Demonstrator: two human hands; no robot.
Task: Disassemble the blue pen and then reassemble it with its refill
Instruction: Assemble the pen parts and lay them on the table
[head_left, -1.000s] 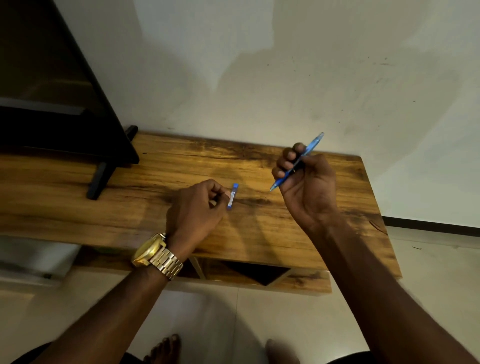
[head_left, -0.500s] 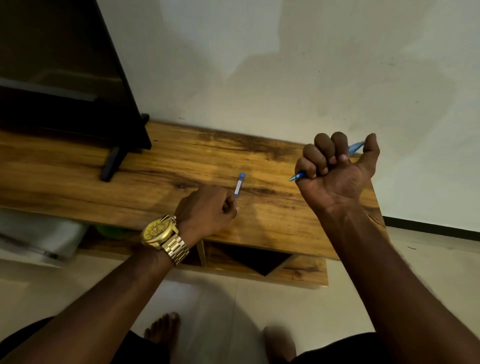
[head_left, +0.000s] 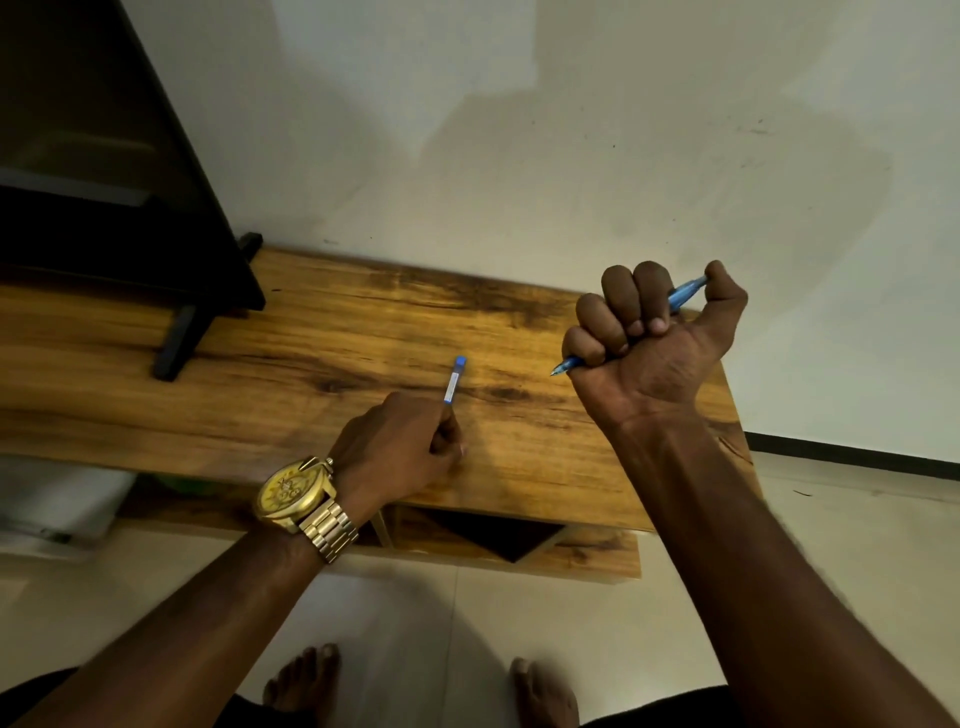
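The pale wall (head_left: 571, 130) fills the top of the view, and the wooden surface (head_left: 311, 338) runs along its foot. At the surface's left end stands a black screen (head_left: 104, 156) on a dark slanted foot (head_left: 179, 338), well clear of both hands. Below the surface's front edge an open compartment (head_left: 493, 535) shows dark inside; what it holds cannot be made out. Tiled floor (head_left: 415, 623) lies in front of the surface, with two bare feet at the bottom edge.

The right hand (head_left: 654, 353) is raised over the surface's right end, palm toward the camera, its fingers (head_left: 618, 301) curled into a fist around the blue pen (head_left: 685, 293); the pen's tip juts out toward the surface's middle, its back end sits under the thumb. The left hand (head_left: 400, 447) rests low near the surface's front edge, a gold watch (head_left: 296, 493) on its wrist, fingers closed and pinching the lower end of the refill (head_left: 453, 382), a thin pale tube with a blue top that slants up over the middle of the surface. Nothing lies between the two hands.
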